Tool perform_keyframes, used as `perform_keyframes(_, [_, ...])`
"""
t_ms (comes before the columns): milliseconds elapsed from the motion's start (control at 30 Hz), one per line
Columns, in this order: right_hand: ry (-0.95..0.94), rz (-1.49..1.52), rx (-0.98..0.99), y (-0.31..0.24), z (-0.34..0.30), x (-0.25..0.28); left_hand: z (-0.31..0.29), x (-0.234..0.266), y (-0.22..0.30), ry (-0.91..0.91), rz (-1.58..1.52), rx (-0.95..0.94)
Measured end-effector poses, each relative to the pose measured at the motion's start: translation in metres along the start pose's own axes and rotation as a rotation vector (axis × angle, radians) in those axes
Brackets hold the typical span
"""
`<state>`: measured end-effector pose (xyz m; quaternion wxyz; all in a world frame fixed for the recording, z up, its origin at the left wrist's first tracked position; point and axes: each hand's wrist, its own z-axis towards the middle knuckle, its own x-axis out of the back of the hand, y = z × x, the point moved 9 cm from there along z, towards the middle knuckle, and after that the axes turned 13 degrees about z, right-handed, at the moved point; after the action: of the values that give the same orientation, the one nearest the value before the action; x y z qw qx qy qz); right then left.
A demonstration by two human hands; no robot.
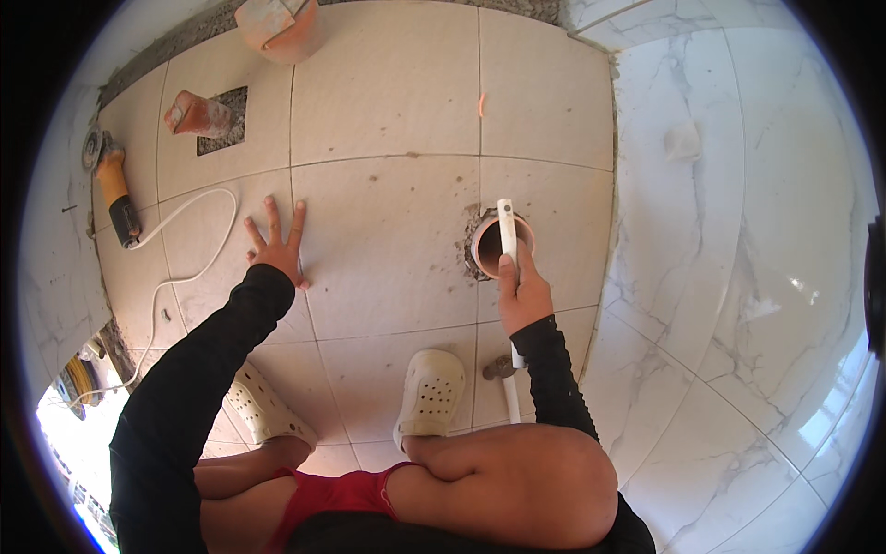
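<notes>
- Nearest, we see the person's bare knee point(554, 475) at the lower edge, beside a red garment point(337, 499); two pale perforated clogs point(432, 392) stand on the beige floor tiles point(383, 245), well apart.
- Near the right clog we find a hammer point(510, 395); its head lies close to the right forearm, its white handle pointing back toward the person.
- The right hand point(526, 294) reaches forward from a black sleeve point(551, 360), back uppermost and thumb laid along a flat white bar point(507, 226); the grip is narrow, closed around the bar, whose far end bears a small dark hole.
- The bar's far part lies over the mouth of an orange pipe point(477, 247), set in a rough-edged hole in the tiles; we cannot tell whether bar and rim touch.
- The left hand point(275, 254) is palm down at the tiles, arm extended, fingers splayed wide; it grips nothing.
- To its left we trace a white cord point(198, 275), curving up to a yellow-and-black angle grinder point(113, 185); any lettering on its casing is too small for us to read.
- Farther, a reddish pipe stub point(197, 114) leans across a square cutout point(236, 120); an orange fragment point(482, 104) lies to the right; farthest, we note a covered orange pipe point(281, 39).
</notes>
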<state>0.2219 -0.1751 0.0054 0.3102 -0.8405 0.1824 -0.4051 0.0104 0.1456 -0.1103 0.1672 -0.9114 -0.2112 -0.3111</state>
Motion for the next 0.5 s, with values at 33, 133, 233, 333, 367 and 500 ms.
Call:
perform_keyframes(33, [-0.007, -0.008, 0.007, -0.003, -0.004, -0.002, 0.000, 0.001, 0.001, 0.002, 0.007, -0.010])
perform_keyframes(133, [-0.052, 0.035, -0.021, -0.007, -0.016, 0.000, 0.000, -0.001, 0.001, -0.019, 0.006, -0.013])
perform_keyframes(233, [0.013, 0.083, 0.046, -0.014, -0.011, 0.015, 0.001, -0.001, 0.001, -0.012, 0.041, -0.006])
perform_keyframes(333, [0.053, 0.041, 0.066, -0.013, 0.001, 0.015, 0.002, 0.000, 0.003, 0.024, 0.099, -0.017])
perform_keyframes(367, [0.045, 0.013, 0.051, -0.011, 0.004, 0.010, 0.002, 0.000, 0.002, 0.023, 0.099, -0.015])
perform_keyframes(500, [0.097, 0.014, 0.101, -0.016, 0.000, 0.003, 0.001, -0.001, 0.001, 0.035, 0.103, -0.002])
